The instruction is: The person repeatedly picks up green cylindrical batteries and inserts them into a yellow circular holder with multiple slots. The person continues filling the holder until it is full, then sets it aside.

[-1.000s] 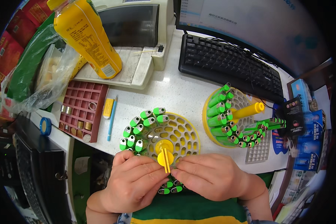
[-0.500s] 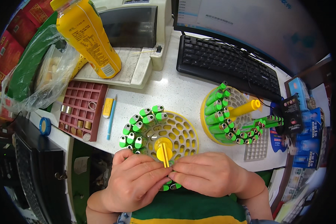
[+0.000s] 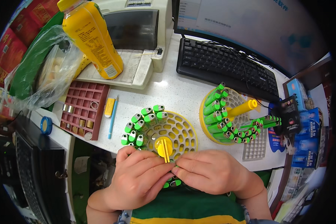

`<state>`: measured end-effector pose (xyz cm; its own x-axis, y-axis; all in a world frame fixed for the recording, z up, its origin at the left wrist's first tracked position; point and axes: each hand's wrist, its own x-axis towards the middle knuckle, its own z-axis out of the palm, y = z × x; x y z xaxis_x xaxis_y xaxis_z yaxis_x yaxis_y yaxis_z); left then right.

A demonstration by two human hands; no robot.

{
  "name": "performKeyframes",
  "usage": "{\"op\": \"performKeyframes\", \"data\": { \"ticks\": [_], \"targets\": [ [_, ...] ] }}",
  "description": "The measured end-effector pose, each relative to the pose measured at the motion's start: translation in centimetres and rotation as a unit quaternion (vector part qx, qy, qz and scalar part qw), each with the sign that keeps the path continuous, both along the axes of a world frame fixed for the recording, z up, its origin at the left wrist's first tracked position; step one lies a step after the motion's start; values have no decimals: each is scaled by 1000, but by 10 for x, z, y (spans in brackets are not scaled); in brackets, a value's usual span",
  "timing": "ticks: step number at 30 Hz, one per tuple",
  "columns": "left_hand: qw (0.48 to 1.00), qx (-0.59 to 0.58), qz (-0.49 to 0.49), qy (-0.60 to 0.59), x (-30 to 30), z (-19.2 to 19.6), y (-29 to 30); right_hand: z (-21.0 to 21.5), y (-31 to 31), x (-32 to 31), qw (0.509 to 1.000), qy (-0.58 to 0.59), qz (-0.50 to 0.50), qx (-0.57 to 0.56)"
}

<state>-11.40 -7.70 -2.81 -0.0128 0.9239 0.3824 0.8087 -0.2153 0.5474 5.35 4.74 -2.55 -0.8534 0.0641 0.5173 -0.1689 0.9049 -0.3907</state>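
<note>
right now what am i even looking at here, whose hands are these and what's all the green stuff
This is a view from a fisheye camera worn on a person's head, looking down, so straight edges bend. The left hand and right hand are that person's own, meeting at the near edge of a round yellow rack with green-capped tubes standing in its holes. Both hands touch tubes there; the exact grip is hidden. A second rack, a keyboard, a red tray and a yellow bottle share the white desk.

Black keyboard (image 3: 227,72) below monitor (image 3: 250,30); yellow bottle (image 3: 91,39) on printer (image 3: 138,44); maroon grid tray (image 3: 84,110); blue pen (image 3: 113,116).
</note>
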Motion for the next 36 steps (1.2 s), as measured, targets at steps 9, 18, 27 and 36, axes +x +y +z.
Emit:
{"op": "performKeyframes", "data": {
  "ticks": [9, 18, 27, 36],
  "targets": [
    [1000, -5, 19, 13, 2, -1, -1, 0, 0, 0, 999, -39, -7, -6],
    [998, -65, 2, 11, 1, 10, -2, 8, -8, 6, 993, -115, 6, -20],
    [998, 33, 35, 49, 22, 37, -3, 6, -2, 52, 989, 55, -130, -29],
    [963, 34, -205, -169, 145, 25, 62, 3, 70, 200, 837, 34, -545, 27]
  ]
}}
